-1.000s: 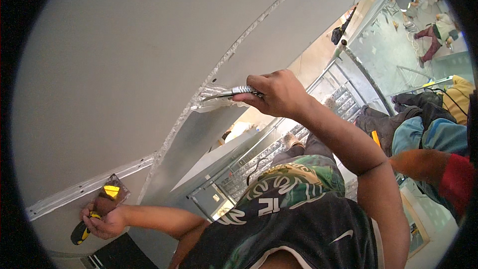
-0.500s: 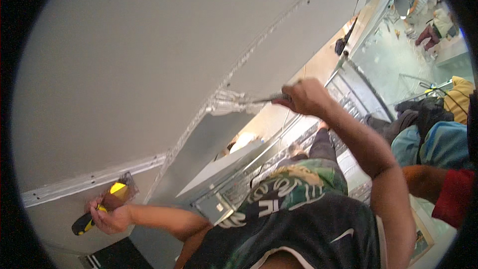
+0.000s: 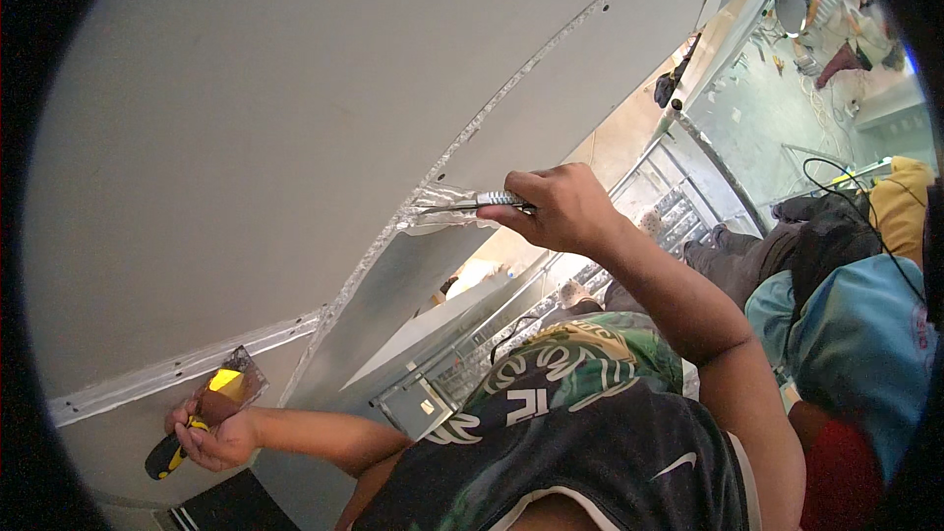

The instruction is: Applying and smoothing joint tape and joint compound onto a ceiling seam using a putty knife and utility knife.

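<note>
My right hand point(image 3: 575, 208) is closed around a utility knife point(image 3: 500, 200) with a silver ribbed body. Its thin blade points left and lies over a torn, wrinkled whitish strip point(image 3: 447, 220) at the seam point(image 3: 391, 223) between two grey boards; whether the tip cuts in I cannot tell. At the lower left, my left hand point(image 3: 221, 441) grips a putty knife point(image 3: 254, 383), its broad smeared blade pointing up and right. The putty knife's handle is black and yellow, and a bright yellow patch shows on its blade. That blade is close to a whitish taped joint with dark screw dots.
A large grey board point(image 3: 246, 138) fills the upper left. Metal scaffold rails and a slatted platform point(image 3: 678, 221) lie below me. On the right, close by, is another person in a light blue shirt point(image 3: 846, 344). Tools and cables litter the floor point(image 3: 757, 98) far below.
My right hand has moved left with the utility knife, bringing the blade nearer the seam. My left hand has barely shifted. The person in blue takes up more of the right side.
</note>
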Action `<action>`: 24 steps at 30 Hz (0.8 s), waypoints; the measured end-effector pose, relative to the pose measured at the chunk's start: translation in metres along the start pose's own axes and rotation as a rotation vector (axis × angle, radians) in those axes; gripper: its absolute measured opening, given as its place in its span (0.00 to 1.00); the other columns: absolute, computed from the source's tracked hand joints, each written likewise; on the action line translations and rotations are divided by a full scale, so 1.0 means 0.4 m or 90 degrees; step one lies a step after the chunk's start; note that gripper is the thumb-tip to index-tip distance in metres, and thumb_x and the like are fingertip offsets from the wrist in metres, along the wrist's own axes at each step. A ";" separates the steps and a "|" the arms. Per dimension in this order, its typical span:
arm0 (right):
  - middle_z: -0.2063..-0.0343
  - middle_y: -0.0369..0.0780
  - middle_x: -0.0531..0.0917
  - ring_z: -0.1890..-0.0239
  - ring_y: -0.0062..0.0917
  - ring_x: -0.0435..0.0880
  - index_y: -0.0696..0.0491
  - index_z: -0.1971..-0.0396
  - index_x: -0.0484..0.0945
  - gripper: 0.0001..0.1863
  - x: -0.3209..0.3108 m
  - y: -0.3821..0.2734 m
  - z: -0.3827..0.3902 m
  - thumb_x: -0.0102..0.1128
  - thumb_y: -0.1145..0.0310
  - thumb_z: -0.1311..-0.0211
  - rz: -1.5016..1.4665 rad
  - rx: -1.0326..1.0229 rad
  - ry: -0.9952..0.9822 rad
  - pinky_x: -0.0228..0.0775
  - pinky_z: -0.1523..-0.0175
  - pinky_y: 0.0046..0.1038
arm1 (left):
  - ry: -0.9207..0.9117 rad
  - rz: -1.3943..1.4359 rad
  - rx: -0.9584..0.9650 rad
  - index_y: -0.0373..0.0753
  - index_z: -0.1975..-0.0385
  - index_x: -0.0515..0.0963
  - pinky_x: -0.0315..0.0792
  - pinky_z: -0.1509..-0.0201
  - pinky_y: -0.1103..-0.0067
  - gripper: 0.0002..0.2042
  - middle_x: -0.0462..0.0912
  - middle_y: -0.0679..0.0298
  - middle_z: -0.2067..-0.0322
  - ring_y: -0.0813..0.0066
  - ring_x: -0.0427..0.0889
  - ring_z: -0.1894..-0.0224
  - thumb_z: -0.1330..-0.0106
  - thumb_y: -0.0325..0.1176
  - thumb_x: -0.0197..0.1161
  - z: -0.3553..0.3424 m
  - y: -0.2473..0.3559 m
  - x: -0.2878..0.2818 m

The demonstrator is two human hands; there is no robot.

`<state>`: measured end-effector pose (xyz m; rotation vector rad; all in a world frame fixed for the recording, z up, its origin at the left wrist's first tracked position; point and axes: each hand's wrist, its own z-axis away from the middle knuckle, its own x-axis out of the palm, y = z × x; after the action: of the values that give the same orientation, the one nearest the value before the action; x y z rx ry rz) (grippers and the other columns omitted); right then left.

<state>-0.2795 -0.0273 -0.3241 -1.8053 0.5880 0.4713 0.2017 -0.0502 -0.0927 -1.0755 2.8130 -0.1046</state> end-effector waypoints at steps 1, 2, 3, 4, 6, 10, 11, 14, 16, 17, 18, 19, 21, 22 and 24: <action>0.85 0.41 0.80 0.83 0.41 0.82 0.51 0.77 0.76 0.27 0.008 0.005 0.001 0.58 0.40 0.33 -0.002 0.001 -0.004 0.71 0.77 0.41 | -0.020 0.002 0.006 0.34 0.62 0.85 0.80 0.68 0.62 0.14 0.84 0.42 0.68 0.51 0.83 0.67 0.31 0.37 0.56 -0.003 0.002 -0.004; 0.85 0.41 0.80 0.83 0.42 0.82 0.51 0.77 0.76 0.27 0.017 0.010 0.001 0.57 0.40 0.33 -0.002 0.001 -0.003 0.72 0.77 0.41 | -0.040 0.005 0.011 0.34 0.61 0.85 0.80 0.68 0.62 0.14 0.84 0.41 0.67 0.51 0.83 0.67 0.31 0.38 0.56 -0.004 0.003 -0.008; 0.85 0.42 0.80 0.82 0.42 0.83 0.51 0.76 0.76 0.27 0.023 0.015 0.002 0.57 0.40 0.32 -0.002 0.001 -0.003 0.72 0.77 0.41 | -0.043 0.004 0.009 0.34 0.61 0.85 0.80 0.68 0.62 0.14 0.84 0.41 0.67 0.51 0.83 0.67 0.31 0.38 0.56 -0.001 -0.016 -0.022; 0.85 0.42 0.80 0.82 0.42 0.83 0.51 0.76 0.76 0.27 0.027 0.016 0.002 0.57 0.40 0.32 -0.003 0.001 -0.006 0.72 0.77 0.41 | -0.015 -0.015 0.061 0.32 0.62 0.84 0.80 0.68 0.62 0.15 0.84 0.42 0.68 0.52 0.83 0.68 0.31 0.39 0.57 0.003 -0.053 -0.052; 0.85 0.42 0.80 0.82 0.43 0.83 0.51 0.74 0.76 0.27 0.037 0.016 0.007 0.56 0.40 0.32 -0.003 0.000 -0.013 0.72 0.76 0.42 | 0.008 -0.037 0.111 0.31 0.64 0.84 0.80 0.68 0.62 0.17 0.83 0.43 0.69 0.53 0.82 0.69 0.31 0.41 0.57 0.012 -0.082 -0.085; 0.86 0.43 0.80 0.81 0.44 0.83 0.51 0.76 0.76 0.27 0.047 0.053 0.049 0.57 0.40 0.32 0.013 0.026 -0.016 0.73 0.75 0.43 | 0.018 -0.032 0.102 0.21 0.61 0.80 0.76 0.65 0.65 0.16 0.80 0.36 0.65 0.49 0.80 0.66 0.38 0.32 0.58 0.021 -0.022 -0.015; 0.86 0.43 0.79 0.80 0.45 0.83 0.52 0.77 0.75 0.27 0.065 0.125 0.111 0.57 0.41 0.33 0.090 0.084 -0.101 0.73 0.74 0.44 | -0.004 -0.099 0.184 0.20 0.61 0.80 0.76 0.65 0.64 0.17 0.80 0.36 0.65 0.48 0.80 0.66 0.39 0.32 0.59 0.011 -0.002 0.020; 0.88 0.44 0.77 0.82 0.45 0.81 0.52 0.79 0.74 0.26 0.052 0.186 0.136 0.63 0.44 0.35 0.139 0.157 -0.091 0.71 0.75 0.43 | 0.023 0.028 -0.058 0.20 0.61 0.80 0.76 0.65 0.62 0.17 0.80 0.37 0.66 0.47 0.79 0.65 0.39 0.32 0.58 0.020 0.007 -0.005; 0.89 0.44 0.74 0.84 0.45 0.77 0.54 0.80 0.73 0.24 0.008 0.118 0.140 0.68 0.49 0.37 0.053 0.188 0.041 0.69 0.77 0.40 | 0.030 0.042 0.046 0.19 0.62 0.80 0.76 0.64 0.62 0.18 0.80 0.38 0.66 0.46 0.78 0.64 0.39 0.33 0.58 0.009 -0.064 -0.112; 0.89 0.44 0.75 0.85 0.44 0.77 0.54 0.80 0.73 0.24 -0.001 0.106 0.117 0.68 0.50 0.37 0.030 0.149 0.047 0.68 0.77 0.39 | 0.026 0.014 0.065 0.25 0.63 0.81 0.77 0.65 0.62 0.17 0.81 0.40 0.66 0.48 0.80 0.67 0.35 0.37 0.57 0.005 -0.063 -0.079; 0.89 0.44 0.75 0.85 0.44 0.77 0.54 0.80 0.73 0.23 -0.005 0.092 0.098 0.68 0.51 0.37 0.006 0.110 0.053 0.68 0.77 0.38 | 0.021 -0.014 0.084 0.30 0.63 0.82 0.78 0.66 0.62 0.17 0.83 0.41 0.67 0.50 0.82 0.70 0.32 0.40 0.56 0.000 -0.057 -0.051; 0.89 0.43 0.75 0.85 0.42 0.78 0.55 0.79 0.74 0.23 -0.004 0.072 0.085 0.68 0.52 0.36 -0.033 0.060 0.065 0.69 0.77 0.38 | 0.007 0.032 0.062 0.30 0.61 0.83 0.78 0.66 0.62 0.15 0.82 0.40 0.66 0.49 0.81 0.69 0.34 0.37 0.58 0.001 -0.045 -0.033; 0.84 0.43 0.78 0.82 0.41 0.80 0.55 0.71 0.77 0.17 0.005 0.030 0.085 0.68 0.55 0.36 -0.071 0.039 0.035 0.71 0.74 0.37 | 0.009 0.023 0.038 0.30 0.60 0.83 0.78 0.65 0.62 0.15 0.82 0.39 0.65 0.48 0.81 0.69 0.35 0.36 0.58 0.002 -0.038 -0.039; 0.82 0.44 0.79 0.81 0.40 0.81 0.55 0.67 0.79 0.15 0.009 0.011 0.097 0.67 0.57 0.35 -0.105 0.015 0.050 0.72 0.73 0.37 | 0.017 0.015 0.014 0.30 0.60 0.83 0.78 0.65 0.62 0.15 0.82 0.37 0.65 0.47 0.81 0.68 0.37 0.36 0.59 0.007 -0.035 -0.039; 0.65 0.50 0.80 0.65 0.44 0.82 0.59 0.50 0.74 0.17 0.021 -0.021 0.117 0.59 0.63 0.30 -0.278 0.030 -0.008 0.74 0.59 0.39 | 0.018 0.052 0.014 0.24 0.62 0.82 0.78 0.64 0.63 0.16 0.82 0.37 0.65 0.49 0.82 0.67 0.39 0.34 0.59 0.014 -0.058 -0.062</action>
<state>-0.2690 0.0182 -0.3367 -1.8174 0.1818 0.1680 0.2360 -0.0509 -0.0934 -0.9609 2.8696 -0.1448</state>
